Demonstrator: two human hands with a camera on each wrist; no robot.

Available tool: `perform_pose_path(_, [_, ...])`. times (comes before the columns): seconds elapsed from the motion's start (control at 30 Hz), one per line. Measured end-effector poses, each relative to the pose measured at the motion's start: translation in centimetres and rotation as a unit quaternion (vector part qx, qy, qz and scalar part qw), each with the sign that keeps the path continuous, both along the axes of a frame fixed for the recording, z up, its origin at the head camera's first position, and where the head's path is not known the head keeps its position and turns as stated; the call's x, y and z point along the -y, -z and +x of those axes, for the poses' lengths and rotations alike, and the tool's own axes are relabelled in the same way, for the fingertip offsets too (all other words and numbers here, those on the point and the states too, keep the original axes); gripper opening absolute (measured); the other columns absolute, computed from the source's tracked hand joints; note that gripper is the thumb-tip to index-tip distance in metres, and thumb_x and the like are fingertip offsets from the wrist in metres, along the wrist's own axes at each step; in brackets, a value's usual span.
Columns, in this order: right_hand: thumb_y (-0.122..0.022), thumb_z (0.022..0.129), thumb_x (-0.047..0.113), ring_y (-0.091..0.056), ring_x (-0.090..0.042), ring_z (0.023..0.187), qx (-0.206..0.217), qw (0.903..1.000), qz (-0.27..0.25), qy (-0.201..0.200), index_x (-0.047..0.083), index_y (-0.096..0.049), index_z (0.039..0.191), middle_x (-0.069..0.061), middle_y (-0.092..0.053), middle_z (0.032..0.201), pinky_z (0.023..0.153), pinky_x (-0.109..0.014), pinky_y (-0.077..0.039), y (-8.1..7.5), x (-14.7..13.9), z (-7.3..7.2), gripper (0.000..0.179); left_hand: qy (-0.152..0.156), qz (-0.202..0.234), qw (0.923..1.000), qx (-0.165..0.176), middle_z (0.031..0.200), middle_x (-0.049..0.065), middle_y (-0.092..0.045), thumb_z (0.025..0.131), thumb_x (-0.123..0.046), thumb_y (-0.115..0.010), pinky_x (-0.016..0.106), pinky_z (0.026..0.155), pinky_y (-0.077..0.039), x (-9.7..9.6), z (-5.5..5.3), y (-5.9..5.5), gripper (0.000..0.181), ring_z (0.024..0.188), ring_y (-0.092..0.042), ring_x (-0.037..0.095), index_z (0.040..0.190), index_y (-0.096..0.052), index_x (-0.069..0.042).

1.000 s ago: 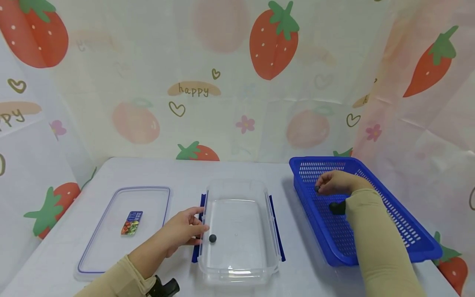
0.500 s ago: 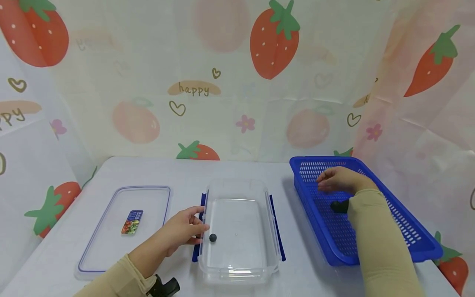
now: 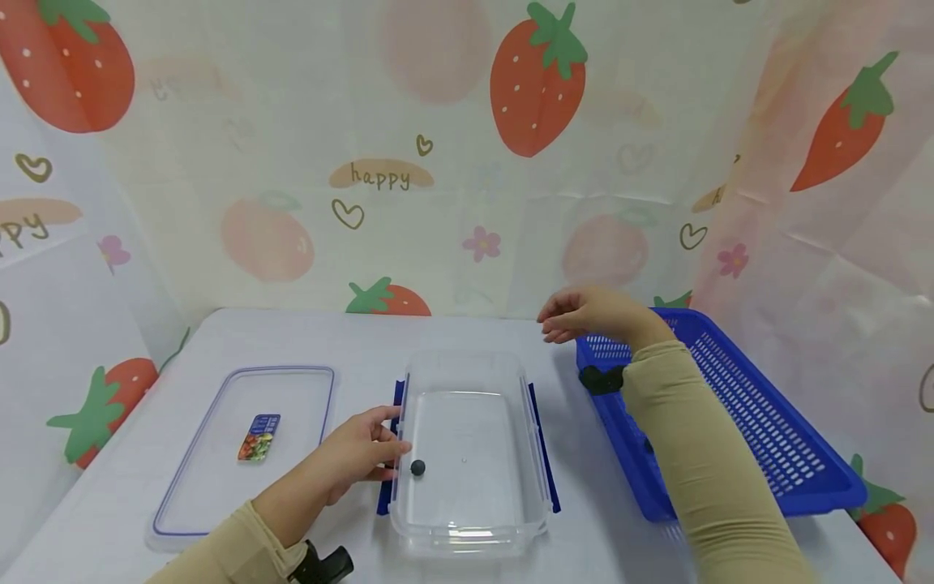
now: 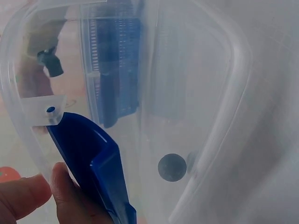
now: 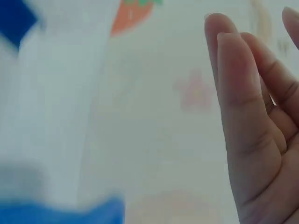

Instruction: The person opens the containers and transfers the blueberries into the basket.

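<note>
A clear plastic box (image 3: 474, 495) with blue side latches (image 3: 543, 450) stands at the middle of the table. My left hand (image 3: 357, 454) grips its left side around the blue latch (image 4: 88, 144). Inside the box, near that hand, lies one small dark ball (image 3: 417, 468), seen through the wall as a round grey ball (image 4: 172, 167) in the left wrist view. My right hand (image 3: 594, 315) is raised over the far left corner of the blue basket (image 3: 766, 414). Its fingers are loosely bent, and nothing shows between the thumb (image 5: 243, 93) and the other fingers.
A clear lid (image 3: 197, 487) with a blue seal lies left of the box, with a colourful label (image 3: 259, 438) on it. A small dark thing (image 3: 648, 444) shows in the basket beside the right sleeve (image 3: 700, 454). A strawberry-printed curtain (image 3: 467, 162) closes off the back.
A dark ball at my right fingertips a second ago is out of sight now. The right hand has risen and moved left, from over the basket to its far left corner. Left hand unmoved.
</note>
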State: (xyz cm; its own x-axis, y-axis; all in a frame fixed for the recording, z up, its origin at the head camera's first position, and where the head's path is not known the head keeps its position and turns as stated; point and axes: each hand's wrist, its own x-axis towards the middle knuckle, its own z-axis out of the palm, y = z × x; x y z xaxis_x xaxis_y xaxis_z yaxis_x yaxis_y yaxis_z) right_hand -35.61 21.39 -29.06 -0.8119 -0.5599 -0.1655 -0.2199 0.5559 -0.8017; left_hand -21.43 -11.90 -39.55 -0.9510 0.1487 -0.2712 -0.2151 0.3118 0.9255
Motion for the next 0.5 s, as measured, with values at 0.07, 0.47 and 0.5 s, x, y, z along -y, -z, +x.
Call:
perform_pose_path(0.07, [-0.061, 0.088, 0.02, -0.064, -0.025, 0.091, 0.002, 0.9998, 0.009, -0.02, 0.002, -0.06, 0.106, -0.014, -0.063, 0.1, 0.081, -0.035, -0.053, 0.2, 2.2, 0.1, 0.025, 0.0, 0.0, 1.0, 0.0, 0.087, 0.011, -0.054, 0.083, -0.012, -0.067, 0.03, 0.066, -0.056, 0.0, 0.0, 0.1, 0.063, 0.073, -0.057, 0.02, 0.138, -0.037, -0.007])
perform_pose_path(0.47, [-0.062, 0.087, 0.016, -0.065, -0.024, 0.085, 0.048, 0.9925, 0.045, -0.103, 0.008, -0.065, 0.094, -0.011, -0.066, 0.092, 0.077, -0.031, -0.054, 3.4, 11.5, 1.0, 0.012, 0.001, -0.001, 1.0, -0.004, 0.087, 0.012, -0.056, 0.082, -0.014, -0.068, 0.031, 0.066, -0.056, 0.1, 0.0, 0.3, 0.064, 0.073, -0.057, 0.02, 0.138, -0.037, -0.008])
perform_pose_path(0.5, [-0.063, 0.087, 0.016, -0.065, -0.025, 0.085, 0.052, 0.9916, 0.047, -0.109, 0.008, -0.065, 0.094, -0.011, -0.066, 0.091, 0.076, -0.031, -0.054, 3.8, 12.1, 1.1, 0.011, 0.0, -0.002, 1.0, -0.003, 0.088, 0.012, -0.056, 0.082, -0.015, -0.068, 0.031, 0.066, -0.056, 0.1, 0.0, 0.3, 0.064, 0.073, -0.057, 0.02, 0.138, -0.037, -0.008])
